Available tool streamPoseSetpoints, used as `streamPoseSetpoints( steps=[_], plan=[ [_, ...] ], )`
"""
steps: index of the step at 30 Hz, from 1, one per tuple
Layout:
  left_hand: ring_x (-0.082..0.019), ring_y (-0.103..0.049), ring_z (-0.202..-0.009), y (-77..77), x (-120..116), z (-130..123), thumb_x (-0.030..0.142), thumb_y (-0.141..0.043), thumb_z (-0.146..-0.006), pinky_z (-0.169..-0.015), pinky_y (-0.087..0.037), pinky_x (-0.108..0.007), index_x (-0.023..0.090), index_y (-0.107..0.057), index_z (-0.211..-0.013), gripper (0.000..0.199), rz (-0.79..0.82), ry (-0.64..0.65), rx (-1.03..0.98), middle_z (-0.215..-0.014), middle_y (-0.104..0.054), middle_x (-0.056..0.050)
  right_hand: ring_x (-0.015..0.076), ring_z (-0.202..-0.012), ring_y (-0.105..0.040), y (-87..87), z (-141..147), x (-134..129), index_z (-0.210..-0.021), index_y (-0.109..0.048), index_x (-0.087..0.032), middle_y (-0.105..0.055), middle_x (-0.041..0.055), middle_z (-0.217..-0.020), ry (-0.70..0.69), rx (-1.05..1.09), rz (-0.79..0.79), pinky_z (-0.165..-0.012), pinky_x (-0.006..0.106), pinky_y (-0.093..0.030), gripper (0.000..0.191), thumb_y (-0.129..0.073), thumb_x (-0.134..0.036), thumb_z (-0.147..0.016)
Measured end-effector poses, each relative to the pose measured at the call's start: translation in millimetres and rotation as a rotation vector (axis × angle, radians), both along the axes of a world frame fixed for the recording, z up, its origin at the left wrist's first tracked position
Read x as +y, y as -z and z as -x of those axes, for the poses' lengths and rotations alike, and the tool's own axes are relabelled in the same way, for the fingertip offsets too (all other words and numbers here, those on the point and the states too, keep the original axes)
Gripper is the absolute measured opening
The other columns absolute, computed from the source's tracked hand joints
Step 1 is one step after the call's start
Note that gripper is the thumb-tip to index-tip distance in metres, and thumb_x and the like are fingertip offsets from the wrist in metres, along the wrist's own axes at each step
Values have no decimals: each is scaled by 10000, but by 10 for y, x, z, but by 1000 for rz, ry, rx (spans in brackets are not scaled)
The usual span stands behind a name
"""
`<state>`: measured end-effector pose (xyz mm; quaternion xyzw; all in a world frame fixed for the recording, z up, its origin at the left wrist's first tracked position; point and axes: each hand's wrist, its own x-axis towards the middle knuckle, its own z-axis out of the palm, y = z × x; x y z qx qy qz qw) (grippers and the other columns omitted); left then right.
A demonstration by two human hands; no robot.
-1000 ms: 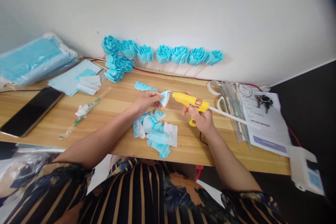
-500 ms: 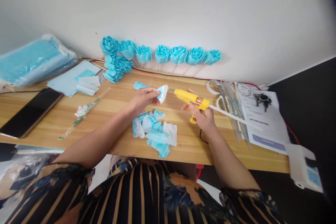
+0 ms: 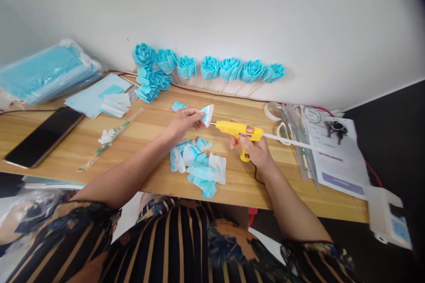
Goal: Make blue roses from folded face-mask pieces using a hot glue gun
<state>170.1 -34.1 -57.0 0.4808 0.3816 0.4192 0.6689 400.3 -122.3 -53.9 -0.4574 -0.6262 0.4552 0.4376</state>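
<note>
Between thumb and fingers, my left hand (image 3: 187, 121) pinches a small blue-and-white fabric petal (image 3: 207, 114) above the table. My right hand (image 3: 255, 147) is wrapped round the handle of a yellow hot glue gun (image 3: 236, 129), a long white glue stick (image 3: 292, 141) poking out of its back. The gun's metal nozzle is at the petal's lower edge; whether it touches I cannot tell. Below my hands lies a loose pile of blue and white petals (image 3: 201, 170). Another blue piece (image 3: 179, 106) lies behind my left hand.
Several blue fabric flowers (image 3: 210, 67) on sticks lean along the wall. At left are a bag of blue masks (image 3: 49, 73), cut sheets (image 3: 91, 97) and a phone (image 3: 44, 137). Tape (image 3: 272, 110), scissors (image 3: 283, 132), papers (image 3: 335, 163) and keys (image 3: 336, 129) lie at right.
The glue gun has levelled and moved left, bringing its nozzle to the petal's lower edge. The petal has tilted in my left hand. The whole view has shifted slightly.
</note>
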Motion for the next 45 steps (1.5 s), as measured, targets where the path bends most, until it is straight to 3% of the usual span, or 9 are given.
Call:
streamPoseSetpoints(
  steps=[7, 12, 20, 29, 35, 39, 45],
  plan=[
    [-109, -601, -551, 22, 9, 2, 407, -776, -719, -574, -445, -230, 137, -666, -683, 294, -6, 9, -3, -608, -687, -37, 174, -692, -570, 3, -19, -7, -1240, -633, -191, -618, 18, -755, -28, 7, 13, -697, 367, -501, 449, -563, -502, -924],
    [-105, -597, -549, 19, 9, 7, 395, -762, -726, -565, -436, -223, 134, -674, -685, 279, -15, 14, -11, -608, -691, -37, 163, -694, -561, 31, -29, -15, -1044, -699, -180, -605, 31, -776, -17, -36, 18, -662, 339, -492, 356, -551, -485, -934],
    [-103, -594, -565, 31, 0, 7, 430, -788, -696, -584, -441, -223, 132, -680, -681, 317, -16, 45, -14, -621, -695, -34, 161, -660, -535, -22, 4, -21, -1233, -632, -171, -581, 7, -704, -2, -50, 24, -650, 330, -468, 457, -540, -500, -929],
    [-112, -588, -587, 16, 3, 4, 443, -789, -694, -601, -447, -239, 129, -679, -690, 332, -22, 48, -15, -637, -690, -42, 158, -654, -569, -17, -15, 3, -1010, -709, -181, -599, 16, -684, 2, -110, -34, -707, 343, -502, 372, -541, -503, -931],
    [-104, -566, -572, 32, 31, 19, 461, -817, -662, -589, -440, -240, 135, -658, -684, 363, -3, 3, -74, -623, -656, -19, 199, -813, -670, -52, -49, -4, -945, -726, -191, -708, 61, -860, -53, -31, -18, -847, 398, -541, 301, -602, -462, -908],
    [-111, -580, -589, 47, 29, 16, 459, -819, -659, -584, -432, -239, 137, -664, -689, 359, 24, 3, -77, -631, -660, -26, 222, -794, -693, -100, -36, 7, -1082, -705, -204, -713, 50, -827, 40, 122, -63, -820, 432, -569, 327, -602, -459, -906],
    [-100, -571, -547, 55, -9, -11, 387, -803, -686, -583, -438, -229, 129, -676, -691, 287, 63, 75, -20, -599, -656, -24, 233, -761, -678, -87, -10, 40, -1122, -692, -194, -694, 56, -779, 98, 125, -84, -781, 445, -575, 423, -589, -534, -892]
  ],
)
